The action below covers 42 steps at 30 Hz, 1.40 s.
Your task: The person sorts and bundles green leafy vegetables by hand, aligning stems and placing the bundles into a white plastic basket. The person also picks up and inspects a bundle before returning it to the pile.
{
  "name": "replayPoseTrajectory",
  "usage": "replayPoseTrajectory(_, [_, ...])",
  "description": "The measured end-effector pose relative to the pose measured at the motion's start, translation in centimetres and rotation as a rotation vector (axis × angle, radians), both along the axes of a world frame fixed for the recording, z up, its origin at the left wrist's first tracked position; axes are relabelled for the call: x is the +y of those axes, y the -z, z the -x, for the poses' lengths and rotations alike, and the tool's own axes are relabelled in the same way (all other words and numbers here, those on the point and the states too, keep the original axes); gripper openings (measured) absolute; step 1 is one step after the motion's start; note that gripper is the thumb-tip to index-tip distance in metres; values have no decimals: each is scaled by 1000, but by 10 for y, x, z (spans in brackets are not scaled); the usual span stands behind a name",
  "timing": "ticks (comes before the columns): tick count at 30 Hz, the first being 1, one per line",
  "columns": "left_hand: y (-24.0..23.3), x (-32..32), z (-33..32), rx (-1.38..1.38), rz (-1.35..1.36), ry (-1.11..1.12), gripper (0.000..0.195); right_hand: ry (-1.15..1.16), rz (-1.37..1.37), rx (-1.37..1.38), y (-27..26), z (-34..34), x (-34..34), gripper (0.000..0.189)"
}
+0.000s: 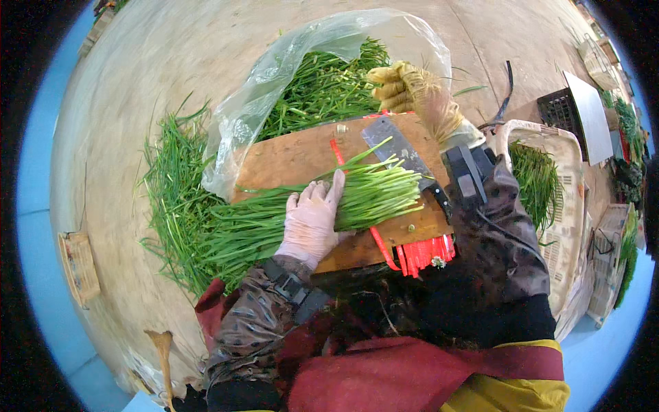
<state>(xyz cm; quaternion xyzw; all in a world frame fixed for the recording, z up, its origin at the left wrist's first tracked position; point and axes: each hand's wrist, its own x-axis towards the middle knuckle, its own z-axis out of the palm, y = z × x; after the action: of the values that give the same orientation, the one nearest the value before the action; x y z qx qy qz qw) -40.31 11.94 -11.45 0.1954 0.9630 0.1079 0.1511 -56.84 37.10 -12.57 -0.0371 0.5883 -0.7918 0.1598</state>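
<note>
My left hand (312,219), in a pale thin glove, is laid over a bunch of garlic chives (381,198) and grips it against a wooden board (288,162). The pale cut ends point right; the leaves trail left past the board. Beneath the bunch runs a red tie strip (381,242), showing on both sides of it. A cleaver (399,147) with a black handle lies on the board's right part. Above the far right corner is my right hand (406,92), in a yellowish glove, fingers curled; whether anything is in them is hidden.
Beyond the board, a clear plastic bag (242,108) spreads around loose cut greens (324,87). More leaves (177,180) are heaped at left. Several red strips (422,255) hang at the near edge. A white plastic crate (564,206) with greens stands at right, near a black crate (558,116).
</note>
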Motion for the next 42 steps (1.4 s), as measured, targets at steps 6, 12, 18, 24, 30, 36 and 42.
replayPoseTrajectory(6, [-1, 0, 17, 8, -17, -51, 105, -96, -1052, 883, 55, -29, 47, 28])
replayPoseTrajectory(12, [-7, 19, 14, -45, 48, -80, 126, -182, -876, 431, 31, -81, 110, 58])
replayPoseTrajectory(18, [-18, 21, 16, 78, -90, 68, 132, 408, -651, 126, -87, -210, 225, 53])
replayPoseTrajectory(24, [-2, 41, 3, 24, -51, 15, 135, 1054, -786, -177, -79, -360, 344, 41])
replayPoseTrajectory(30, [-7, 32, 10, -67, -133, 107, 129, 992, -601, -585, 16, -512, 412, 35])
replayPoseTrajectory(36, [-27, 45, 8, 140, 29, 173, 124, 218, -1086, -1072, 87, -569, 372, 132])
replayPoseTrajectory(42, [-40, 50, -1, 140, -47, 213, 118, 95, -1208, -1140, 118, -560, 342, 125])
